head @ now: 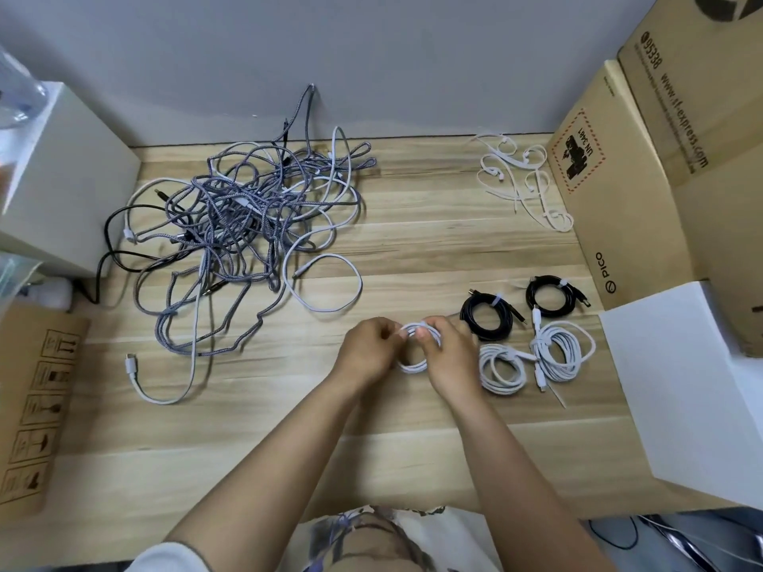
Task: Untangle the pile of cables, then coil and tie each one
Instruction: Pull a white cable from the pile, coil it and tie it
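Fingers of our left hand point(368, 345) and right hand point(448, 357) pinch a small coiled white cable point(417, 367) on the wooden table point(413, 249), beside four tied coils point(532, 336), with the grey tangled pile point(243, 225) remaining.

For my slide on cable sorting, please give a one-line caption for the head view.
Both hands hold a small white coil between the tangled pile and four tied coils.
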